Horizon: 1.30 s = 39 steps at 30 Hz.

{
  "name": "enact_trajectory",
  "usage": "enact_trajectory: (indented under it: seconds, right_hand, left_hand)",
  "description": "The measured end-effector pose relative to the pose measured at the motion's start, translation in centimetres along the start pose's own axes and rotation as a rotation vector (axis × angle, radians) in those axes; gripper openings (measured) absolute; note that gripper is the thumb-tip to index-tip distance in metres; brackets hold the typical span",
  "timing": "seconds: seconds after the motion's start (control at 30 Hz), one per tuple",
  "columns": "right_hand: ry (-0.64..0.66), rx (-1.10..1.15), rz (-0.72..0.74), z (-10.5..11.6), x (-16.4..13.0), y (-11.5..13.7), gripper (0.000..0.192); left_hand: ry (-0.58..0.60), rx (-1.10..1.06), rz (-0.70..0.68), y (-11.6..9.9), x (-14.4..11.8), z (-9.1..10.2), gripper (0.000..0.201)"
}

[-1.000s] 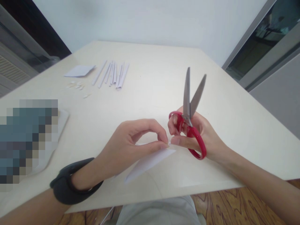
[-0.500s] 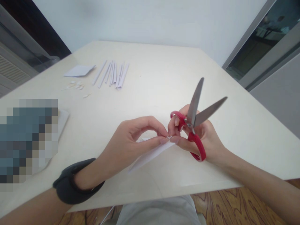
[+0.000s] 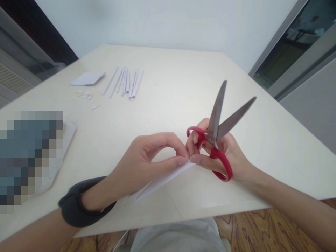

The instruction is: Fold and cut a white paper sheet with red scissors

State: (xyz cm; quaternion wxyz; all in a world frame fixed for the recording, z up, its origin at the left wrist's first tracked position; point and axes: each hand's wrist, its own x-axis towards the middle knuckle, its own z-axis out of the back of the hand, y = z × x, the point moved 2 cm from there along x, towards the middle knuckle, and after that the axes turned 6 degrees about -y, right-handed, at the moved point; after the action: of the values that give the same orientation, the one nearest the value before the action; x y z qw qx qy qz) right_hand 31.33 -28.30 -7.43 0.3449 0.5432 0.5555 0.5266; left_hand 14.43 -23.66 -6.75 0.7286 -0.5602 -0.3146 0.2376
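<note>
left hand (image 3: pixel 147 161): closed in a pinch, thumb and forefinger on the tip of a folded white paper piece (image 3: pixel 160 180); black wristband (image 3: pixel 78 206) on the wrist
right hand (image 3: pixel 223 154): gripping red-handled scissors (image 3: pixel 216 140), fingers through the loops; forefinger tip meets the left thumb at the paper tip
scissors: blades open in a V, pointing up and away toward the table's far right edge, clear of the paper
paper piece: held just above the table (image 3: pixel 183 87), close to the near edge, near its middle; pointed end at the fingertips, rest slants down toward the near-left; can't tell if the low end touches the tabletop
paper strips (image 3: pixel 126 82): a row of narrow white rolled or folded strips, far-left area of the table, side by side
paper sheet (image 3: pixel 86 78): small flat white piece, just left of the strips
scraps (image 3: pixel 85 96): tiny white bits scattered in front of the sheet
left edge: blurred-out patch over a pale flat item, contents unreadable
</note>
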Motion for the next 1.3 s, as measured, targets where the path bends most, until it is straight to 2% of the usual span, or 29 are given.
enact_trajectory:
  seconds: [0.27,0.43,0.7,1.13,1.3]
  right_hand:
    - [0.020,-0.022,0.044,0.01,0.02,-0.06,0.039]
    - [-0.047,-0.116,0.048,0.16,-0.12,-0.04,0.037]
    - [-0.060,-0.086,0.016,0.13,-0.18,-0.26,0.035]
    - [-0.106,-0.133,0.019,0.01,-0.02,-0.47,0.032]
    - [-0.104,-0.197,0.046,0.08,-0.06,-0.43,0.032]
  left_hand:
    - [0.031,-0.013,0.033,0.11,0.02,-0.31,0.012]
    - [-0.023,0.062,0.006,0.24,-0.04,-0.33,0.007]
    - [-0.108,0.255,-0.074,0.01,-0.16,-0.38,0.010]
    - [-0.222,0.326,-0.028,0.22,-0.21,-0.53,0.008]
    - [-0.224,0.308,-0.009,0.56,-0.12,-0.34,0.003]
